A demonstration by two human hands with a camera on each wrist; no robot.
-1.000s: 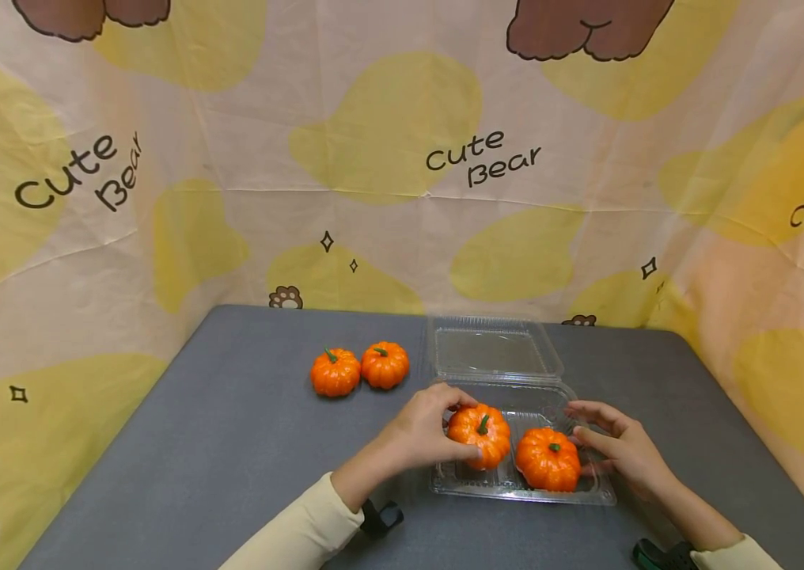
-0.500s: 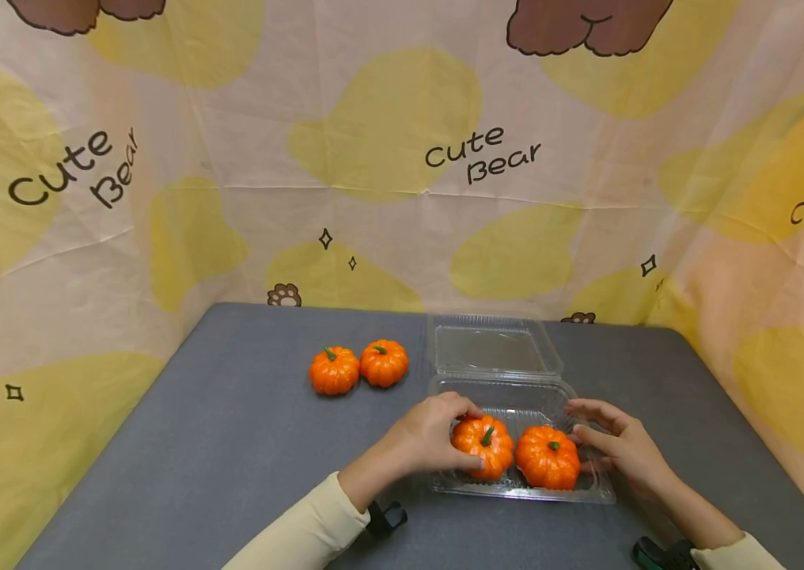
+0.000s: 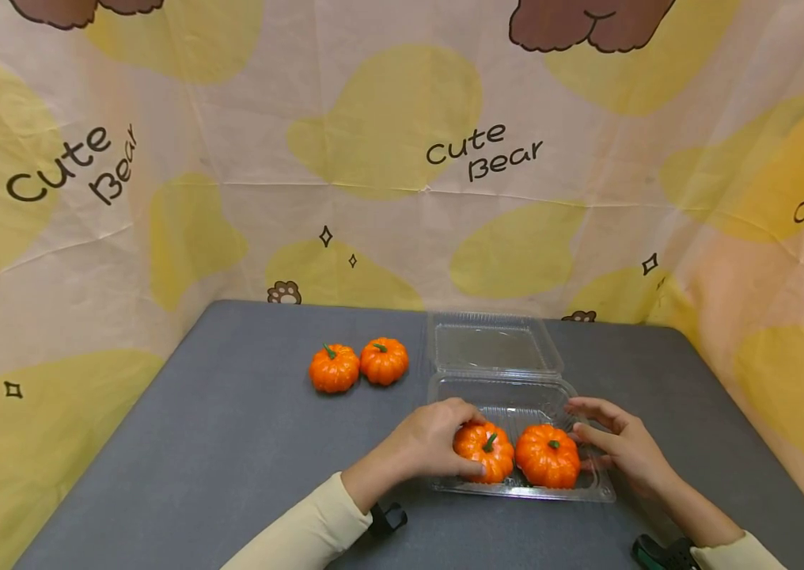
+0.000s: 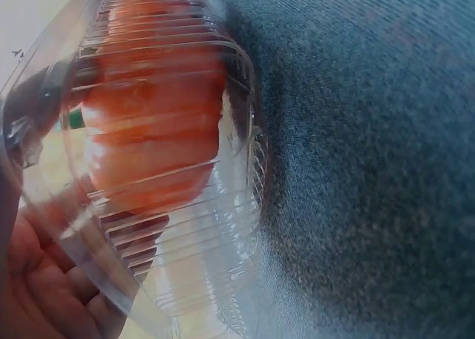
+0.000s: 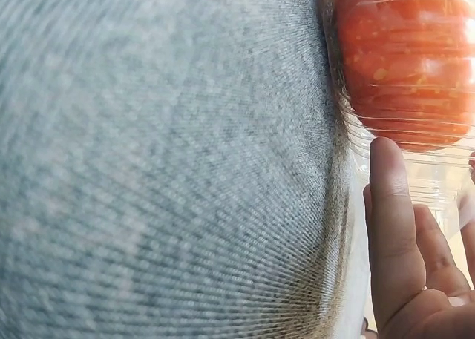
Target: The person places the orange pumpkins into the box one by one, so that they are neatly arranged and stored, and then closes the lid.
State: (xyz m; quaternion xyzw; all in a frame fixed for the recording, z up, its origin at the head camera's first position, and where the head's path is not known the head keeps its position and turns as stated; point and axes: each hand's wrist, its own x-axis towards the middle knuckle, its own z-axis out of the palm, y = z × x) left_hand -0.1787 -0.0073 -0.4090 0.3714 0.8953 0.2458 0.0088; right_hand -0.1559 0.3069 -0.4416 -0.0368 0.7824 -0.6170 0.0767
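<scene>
In the head view, a clear plastic clamshell box [image 3: 523, 492] lies on the table with its lid [image 3: 496, 348] folded back. Two small orange pumpkins sit side by side in its front part. My left hand [image 3: 430, 443] holds the left pumpkin [image 3: 483, 453], thumb in front and fingers behind. Beside it is the right pumpkin [image 3: 547, 459]. At the box's right side, my right hand [image 3: 623, 447] rests with extended fingers; the right wrist view shows a fingertip [image 5: 387, 157] against the ribbed wall. Through the plastic, the left wrist view shows an orange pumpkin [image 4: 156, 131].
Two more pumpkins, one at the left [image 3: 334, 368] and one touching it [image 3: 384, 361], stand on the grey table [image 3: 252, 443] left of the lid. A patterned cloth [image 3: 373, 142] hangs behind the table and along both sides.
The left hand has lowered its pumpkin toward the front of the box and slightly right, closer to the other pumpkin. My right hand stays at the box's right side.
</scene>
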